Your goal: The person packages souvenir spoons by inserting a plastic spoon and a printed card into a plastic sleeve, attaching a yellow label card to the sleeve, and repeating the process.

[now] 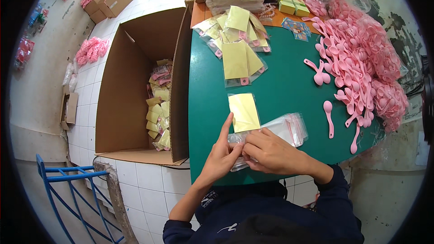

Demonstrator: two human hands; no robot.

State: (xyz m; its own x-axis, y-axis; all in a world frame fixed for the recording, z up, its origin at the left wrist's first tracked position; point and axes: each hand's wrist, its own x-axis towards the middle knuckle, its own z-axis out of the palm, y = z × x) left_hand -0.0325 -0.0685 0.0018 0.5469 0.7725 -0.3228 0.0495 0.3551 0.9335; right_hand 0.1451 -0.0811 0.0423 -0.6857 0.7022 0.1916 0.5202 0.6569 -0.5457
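Observation:
A clear plastic bag (251, 96) with a yellow card (244, 112) inside lies at the near edge of the green table. My left hand (220, 156) has its index finger stretched along the bag's left side, while its thumb and other fingers are closed at the bag's near end. Bent over that same end, my right hand (270, 152) has its fingers pressed together close to the left thumb. The exact grip is partly hidden. Beneath and beside the right hand is a stack of empty clear bags (289, 129).
Pink plastic spoons (346, 58) are heaped along the table's right side. Filled bags with yellow cards (235, 58) lie at the far left of the table (289, 77). An open cardboard box (131, 108) with more packets stands left; a blue metal frame (68, 177) is at lower left.

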